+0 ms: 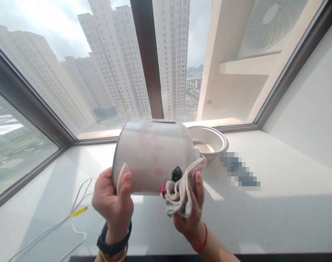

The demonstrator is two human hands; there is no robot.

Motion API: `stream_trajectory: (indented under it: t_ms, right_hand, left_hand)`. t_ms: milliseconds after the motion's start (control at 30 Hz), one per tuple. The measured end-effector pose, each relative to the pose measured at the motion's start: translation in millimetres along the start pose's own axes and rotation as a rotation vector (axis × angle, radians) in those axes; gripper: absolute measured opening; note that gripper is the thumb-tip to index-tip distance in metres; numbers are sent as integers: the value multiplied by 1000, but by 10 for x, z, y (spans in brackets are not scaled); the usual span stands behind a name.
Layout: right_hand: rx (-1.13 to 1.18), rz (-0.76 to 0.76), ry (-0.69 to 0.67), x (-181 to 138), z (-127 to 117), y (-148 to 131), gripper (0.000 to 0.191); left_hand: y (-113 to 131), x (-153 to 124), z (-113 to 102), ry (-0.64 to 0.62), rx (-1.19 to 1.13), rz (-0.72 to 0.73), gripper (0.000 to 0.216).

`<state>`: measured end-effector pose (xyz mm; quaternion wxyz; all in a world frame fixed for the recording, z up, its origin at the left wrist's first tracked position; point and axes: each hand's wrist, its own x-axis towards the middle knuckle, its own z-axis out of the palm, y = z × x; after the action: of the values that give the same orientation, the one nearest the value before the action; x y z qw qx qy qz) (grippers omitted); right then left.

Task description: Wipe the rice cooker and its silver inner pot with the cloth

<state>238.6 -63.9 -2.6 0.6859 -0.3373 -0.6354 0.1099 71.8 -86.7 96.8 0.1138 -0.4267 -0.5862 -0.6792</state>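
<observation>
A white rice cooker body (152, 156) is tipped on its side in front of me, with faded pink marks on its wall and a black power socket (177, 174) facing me. My left hand (114, 196) grips it at the left end, thumb over the small white side handle (123, 176). A crumpled, light-coloured cloth (182, 193) is bunched in my right hand (194, 207), pressed against the cooker's right end near the socket. The cooker's inside faces away and is hidden.
Behind the cooker, a round metal inner pot (209, 140) stands on the white windowsill (250, 214). A blurred dark item (239, 169) lies right of it. A white cord (56, 222) with a yellow tag (79, 211) trails at left. Window panes enclose the far side.
</observation>
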Motion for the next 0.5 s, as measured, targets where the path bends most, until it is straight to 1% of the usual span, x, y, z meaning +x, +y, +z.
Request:
stream_trajectory:
  t_ms: [33, 67, 100, 167, 233, 300, 367, 500]
  right_hand:
    - [-104, -141, -24, 104, -44, -67, 68]
    - [-165, -232, -47, 211, -86, -141, 72]
    - [-214, -284, -86, 319, -124, -219, 75]
    - [-261, -306, -184, 524, -188, -370, 77]
    - [-275, -307, -270, 718, -232, -496, 74]
    - [-278, -300, -335, 916, -255, -592, 68]
    - [-246, -313, -420, 1135, -250, -663, 58]
    - [-97, -447, -732, 1597, -130, -746, 39]
  left_hand:
    - [-12, -10, -12, 5, -5, -11, 34]
    - [-20, -20, -22, 13, -4, -13, 34]
    - [-24, -28, -28, 25, 3, -2, 34]
    - [-28, -34, -29, 62, 22, 50, 35]
    - [-30, -29, -16, 98, 17, 91, 35]
    - [-32, -26, 0, 117, 13, 96, 35]
    - [-32, -35, 7, 99, 31, 96, 35]
    - [-37, -79, -7, 32, 95, 135, 35]
